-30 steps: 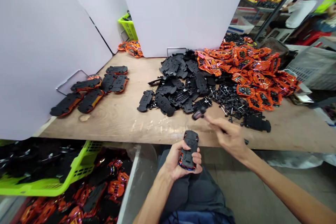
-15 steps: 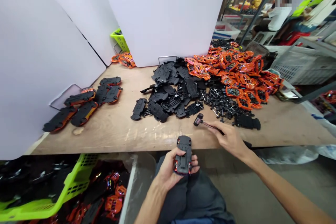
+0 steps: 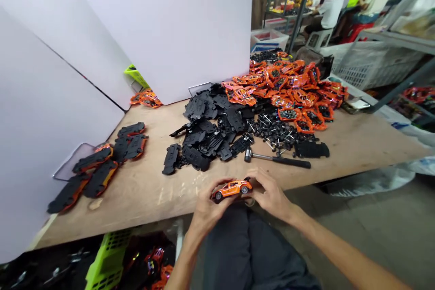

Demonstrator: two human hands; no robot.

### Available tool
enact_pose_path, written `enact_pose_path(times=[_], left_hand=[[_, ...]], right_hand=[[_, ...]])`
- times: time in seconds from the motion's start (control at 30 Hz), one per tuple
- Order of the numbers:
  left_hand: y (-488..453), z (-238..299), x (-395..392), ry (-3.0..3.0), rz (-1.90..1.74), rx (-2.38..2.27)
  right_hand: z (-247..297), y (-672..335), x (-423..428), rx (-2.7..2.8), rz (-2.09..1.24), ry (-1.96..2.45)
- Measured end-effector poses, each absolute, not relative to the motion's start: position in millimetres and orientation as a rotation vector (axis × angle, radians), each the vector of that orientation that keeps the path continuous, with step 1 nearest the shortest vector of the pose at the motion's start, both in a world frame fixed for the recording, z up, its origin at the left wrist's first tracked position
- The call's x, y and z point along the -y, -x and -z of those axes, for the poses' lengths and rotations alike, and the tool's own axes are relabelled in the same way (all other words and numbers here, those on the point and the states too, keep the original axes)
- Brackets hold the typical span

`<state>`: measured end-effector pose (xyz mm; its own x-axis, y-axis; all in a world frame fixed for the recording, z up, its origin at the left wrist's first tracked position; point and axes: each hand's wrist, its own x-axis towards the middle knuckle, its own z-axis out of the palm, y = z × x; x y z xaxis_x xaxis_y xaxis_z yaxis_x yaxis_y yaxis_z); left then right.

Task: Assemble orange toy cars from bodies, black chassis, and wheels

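An orange toy car (image 3: 232,188) is held between my two hands at the table's front edge, its side and wheels facing me. My left hand (image 3: 211,200) grips the car's front end, and my right hand (image 3: 269,193) grips the rear by the black spoiler. Just beyond them a hammer (image 3: 277,160) with a black handle lies on the table. Behind it are a heap of black car bases (image 3: 207,131), a pile of wheel axles (image 3: 277,131) and a large pile of orange car shells (image 3: 292,86).
Several cars (image 3: 100,176) lie upside down at the table's left. White panels (image 3: 190,22) stand along the back. Below the table at left is a green basket (image 3: 108,258). Two people (image 3: 331,9) sit in the background near shelves and a white crate (image 3: 374,61).
The hammer has left my right hand and now lies on the table. My right hand has joined the left on the car, which has turned from underside up to side on. The view has shifted.
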<state>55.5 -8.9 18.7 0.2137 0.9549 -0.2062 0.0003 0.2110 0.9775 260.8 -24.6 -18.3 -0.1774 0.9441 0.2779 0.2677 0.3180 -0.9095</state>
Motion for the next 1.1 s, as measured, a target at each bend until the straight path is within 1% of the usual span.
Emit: enact_pose_path(times=[0.07, 0.23, 0.37, 0.57, 0.73, 0.8, 0.9, 0.93, 0.97, 1.0, 1.1], left_hand=[[-57, -22, 3, -1.268, -0.838, -1.107], [-62, -12, 1, -1.374, -0.759, -1.143], [-60, 0, 5, -1.389, -0.854, -1.223], [-57, 0, 16, -1.12, -1.017, -1.323], [-57, -4, 23, -1.327, -0.94, -1.448], [-59, -5, 26, -1.35, -0.944, -1.431], [-64, -9, 31, -1.069, -0.908, -1.256], [-65, -11, 32, -0.895, -0.875, -1.159], [-66, -14, 33, -0.707, -0.841, -1.048], [-66, -17, 33, -0.529, -0.813, -0.929], [-60, -24, 33, -0.201, -0.789, -0.645]], right_hand=[[19, -270, 12, 1.722, -0.871, 1.104], [23, -279, 8, 1.635, -0.956, 1.142], [24, -268, 13, 1.64, -0.78, 1.097], [-13, -264, 16, 1.818, -0.76, 0.929], [-37, -248, 27, 1.884, -0.617, 0.954], [-38, -243, 27, 1.825, -0.671, 0.995], [-37, -250, 12, 1.705, -0.928, 1.099], [-36, -257, 5, 1.676, -0.975, 1.14], [-35, -266, -3, 1.648, -0.952, 1.193], [-33, -278, -11, 1.623, -0.858, 1.258], [-21, -311, -22, 1.64, -0.406, 1.432]])
